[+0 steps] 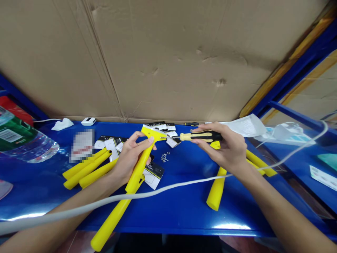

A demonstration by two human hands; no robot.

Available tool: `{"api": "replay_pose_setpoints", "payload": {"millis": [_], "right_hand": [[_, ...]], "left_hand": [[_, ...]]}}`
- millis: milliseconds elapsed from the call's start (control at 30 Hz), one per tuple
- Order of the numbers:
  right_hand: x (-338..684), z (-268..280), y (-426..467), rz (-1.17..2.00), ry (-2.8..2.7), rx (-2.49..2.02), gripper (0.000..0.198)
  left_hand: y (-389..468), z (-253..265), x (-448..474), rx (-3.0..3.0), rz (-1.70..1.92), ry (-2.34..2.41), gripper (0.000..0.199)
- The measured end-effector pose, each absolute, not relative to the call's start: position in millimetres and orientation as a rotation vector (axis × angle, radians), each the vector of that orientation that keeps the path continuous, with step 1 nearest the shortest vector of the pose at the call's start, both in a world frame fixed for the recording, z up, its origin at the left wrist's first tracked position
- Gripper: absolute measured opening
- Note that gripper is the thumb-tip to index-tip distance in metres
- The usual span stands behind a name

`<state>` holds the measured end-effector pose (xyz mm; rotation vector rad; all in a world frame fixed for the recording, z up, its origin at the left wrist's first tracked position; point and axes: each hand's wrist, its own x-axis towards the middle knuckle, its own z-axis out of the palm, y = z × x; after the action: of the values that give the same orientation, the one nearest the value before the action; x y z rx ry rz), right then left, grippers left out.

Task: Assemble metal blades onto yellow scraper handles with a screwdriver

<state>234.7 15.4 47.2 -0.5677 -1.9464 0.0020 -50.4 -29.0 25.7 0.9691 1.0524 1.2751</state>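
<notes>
My left hand (pixel 131 153) is wrapped round the neck of a yellow plastic scraper (pixel 139 170), its wide head tilted up and its handle slanting down. My right hand (pixel 226 144) grips the cream and black handle of a screwdriver (pixel 185 136). The screwdriver lies level, its tip at the right side of the scraper's head. Whether a screw sits at the tip is too small to tell. Several small screws (pixel 164 157) lie in a loose pile on the blue table (pixel 181 211) below. Another yellow handle (pixel 110 225) lies beneath the held scraper, jutting over the front edge.
More yellow handles (pixel 91 168) lie at left, others (pixel 217 193) at right. Black-and-white packets (pixel 154 175) are scattered mid-table, with a second screwdriver (pixel 192 124) behind. A large bottle (pixel 23 137) stands at left. A white cable (pixel 168 189) crosses in front of my arms. Cardboard (pixel 168 63) forms the back.
</notes>
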Motion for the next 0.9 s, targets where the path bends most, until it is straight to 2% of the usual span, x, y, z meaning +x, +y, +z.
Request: {"api": "replay_pose_setpoints", "payload": {"millis": [167,267,367,567,700,833,900], "right_hand": [[232.2,47.4,15.6,-0.120,-1.982,-0.528,0.041],[230.2,49.6,11.8,0.001,-2.000,-0.496,0.051],[228.1,50.0,7.4,0.136,-1.986,-0.463,0.051],[226.2,42.8,7.2,0.063,-1.862,-0.456,0.037],[224.5,40.9,7.7,0.031,-1.828,-0.486,0.040],[220.5,42.3,5.0,0.164,-1.875,-0.456,0.049],[219.0,42.1,3.7,0.193,-1.862,-0.430,0.047]], "left_hand": [[-31.1,25.5,-49.8,0.997,1.278,1.048,0.042],[-31.5,26.2,-49.2,1.004,1.273,1.051,0.042],[-31.4,27.3,-48.8,0.999,1.273,1.048,0.041],[-33.3,30.7,-48.1,0.997,1.276,1.032,0.042],[-34.5,30.6,-48.3,1.015,1.260,1.037,0.042],[-33.8,29.2,-48.7,1.021,1.258,1.048,0.041],[-33.1,29.3,-48.9,1.014,1.267,1.045,0.043]]}}
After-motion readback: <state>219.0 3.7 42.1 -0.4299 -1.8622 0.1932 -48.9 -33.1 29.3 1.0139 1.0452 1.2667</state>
